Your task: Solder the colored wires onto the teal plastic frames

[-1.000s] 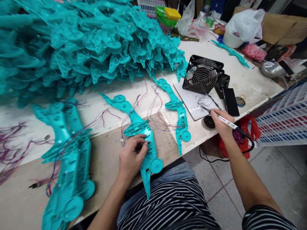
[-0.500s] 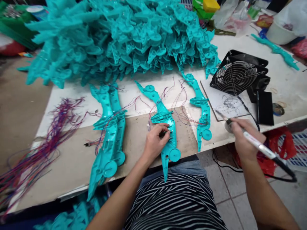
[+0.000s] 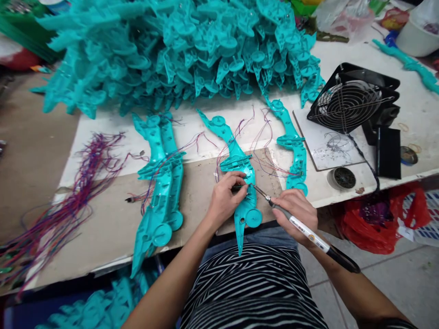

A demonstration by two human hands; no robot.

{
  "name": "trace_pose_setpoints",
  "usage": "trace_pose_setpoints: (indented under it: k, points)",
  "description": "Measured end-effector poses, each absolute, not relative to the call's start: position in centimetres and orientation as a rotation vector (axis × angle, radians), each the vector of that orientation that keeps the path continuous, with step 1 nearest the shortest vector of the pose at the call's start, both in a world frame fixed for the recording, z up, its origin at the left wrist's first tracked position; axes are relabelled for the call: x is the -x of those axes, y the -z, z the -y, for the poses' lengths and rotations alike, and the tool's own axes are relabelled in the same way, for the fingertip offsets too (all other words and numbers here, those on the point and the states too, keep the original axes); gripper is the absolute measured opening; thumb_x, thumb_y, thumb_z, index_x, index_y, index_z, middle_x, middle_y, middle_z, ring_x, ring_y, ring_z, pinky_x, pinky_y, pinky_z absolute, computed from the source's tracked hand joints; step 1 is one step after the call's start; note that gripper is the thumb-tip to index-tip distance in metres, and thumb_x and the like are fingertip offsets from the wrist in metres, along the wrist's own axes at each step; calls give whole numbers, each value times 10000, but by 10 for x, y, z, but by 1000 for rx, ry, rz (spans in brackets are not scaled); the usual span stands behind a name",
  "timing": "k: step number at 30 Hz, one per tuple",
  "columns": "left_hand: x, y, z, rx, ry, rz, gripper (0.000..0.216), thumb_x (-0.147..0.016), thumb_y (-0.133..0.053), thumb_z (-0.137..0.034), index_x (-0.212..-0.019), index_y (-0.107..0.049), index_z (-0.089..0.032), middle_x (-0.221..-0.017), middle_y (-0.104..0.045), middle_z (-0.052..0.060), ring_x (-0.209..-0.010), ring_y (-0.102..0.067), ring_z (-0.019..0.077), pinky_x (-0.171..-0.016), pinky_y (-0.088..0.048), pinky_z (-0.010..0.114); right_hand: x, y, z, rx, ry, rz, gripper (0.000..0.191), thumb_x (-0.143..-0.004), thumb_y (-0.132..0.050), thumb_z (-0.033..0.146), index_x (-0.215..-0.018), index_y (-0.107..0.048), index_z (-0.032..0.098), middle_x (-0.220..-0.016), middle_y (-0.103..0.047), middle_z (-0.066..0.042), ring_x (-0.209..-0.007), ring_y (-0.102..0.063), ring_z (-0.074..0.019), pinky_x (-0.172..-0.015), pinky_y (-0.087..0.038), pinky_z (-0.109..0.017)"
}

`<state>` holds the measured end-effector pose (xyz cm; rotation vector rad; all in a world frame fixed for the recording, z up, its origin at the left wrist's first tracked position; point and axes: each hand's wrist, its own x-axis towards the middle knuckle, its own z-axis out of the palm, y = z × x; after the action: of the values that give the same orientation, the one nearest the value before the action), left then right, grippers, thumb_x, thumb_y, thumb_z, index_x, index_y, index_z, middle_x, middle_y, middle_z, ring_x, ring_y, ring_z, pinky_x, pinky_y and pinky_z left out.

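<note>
The left hand [image 3: 224,197] rests on the middle teal plastic shell [image 3: 238,176], with thumb and fingers pinched narrow around a small dark part on the shell's lower half. The right hand [image 3: 297,211] is closed around a soldering iron [image 3: 302,225], held like a pen. Its tip points up and to the left and meets the shell just beside the left fingertips, so the 2 hands work on the same spot from opposite sides.

The shell lies near the front edge of the desk [image 3: 103,228]. Its long axis runs away from the person and leans a little to the left at the far end; the pointed near end hangs over the edge, above the striped shirt. Thin red and purple wires [image 3: 240,130] rise from its middle.

1 more shell [image 3: 291,146] lies to the right, and 2 stacked shells [image 3: 161,183] to the left, all roughly parallel. Behind them is a large heap of the same teal parts [image 3: 178,50].

As for containers, a small round pot [image 3: 344,178] stands right of the hands, with something dark inside; I cannot tell what. A white bowl [image 3: 416,41] stands at the far right corner, contents unclear. A black fan [image 3: 353,98] leans nearby.
</note>
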<state>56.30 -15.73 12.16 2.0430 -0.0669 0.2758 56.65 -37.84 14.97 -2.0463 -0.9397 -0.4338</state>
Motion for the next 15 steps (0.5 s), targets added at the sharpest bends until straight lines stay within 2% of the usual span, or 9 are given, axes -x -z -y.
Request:
trace_pose_setpoints:
  k: [15]
  points:
    - [-563,-120,158,-2037,-277,72,69,-836,-625,-173,-769,-642,-184,-1028,-706,89,-971,-668,209,-871,-549,364,-565,-146,381,2026,454,944,217,-874,-635,115,-1075,-677,185,-815,-677,-45,-835,-616,-192,-739,-508,-373]
